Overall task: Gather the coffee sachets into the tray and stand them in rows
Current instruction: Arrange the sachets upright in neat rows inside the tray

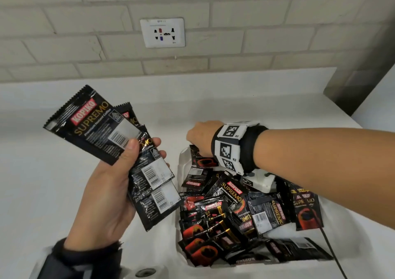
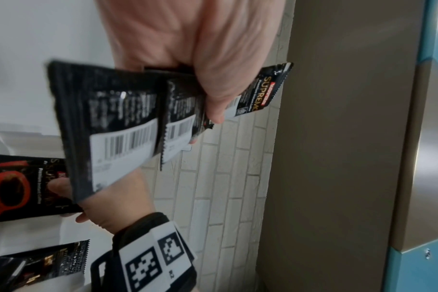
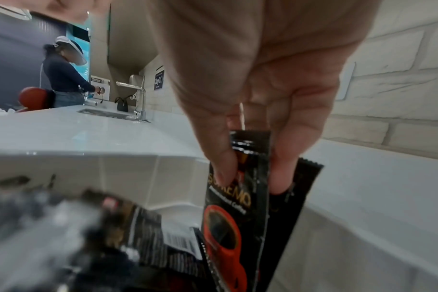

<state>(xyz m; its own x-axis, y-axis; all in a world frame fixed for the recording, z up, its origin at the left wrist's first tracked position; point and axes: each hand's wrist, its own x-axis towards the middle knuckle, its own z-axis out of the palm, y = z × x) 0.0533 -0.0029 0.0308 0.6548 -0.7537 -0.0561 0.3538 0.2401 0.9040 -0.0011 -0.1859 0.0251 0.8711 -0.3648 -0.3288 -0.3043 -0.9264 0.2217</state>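
Observation:
My left hand holds a fan of several black coffee sachets above the counter, thumb pressed on the front one; the left wrist view shows the same bunch of sachets under the thumb. A white tray to the right holds a jumbled pile of sachets. My right hand reaches over the tray's far left corner. In the right wrist view its fingers pinch the top of an upright sachet, with a second sachet standing right behind it.
A white counter runs under a brick wall with a wall socket. A black cable trails past the tray's right side. Far along the counter a sink with a tap and another person are seen.

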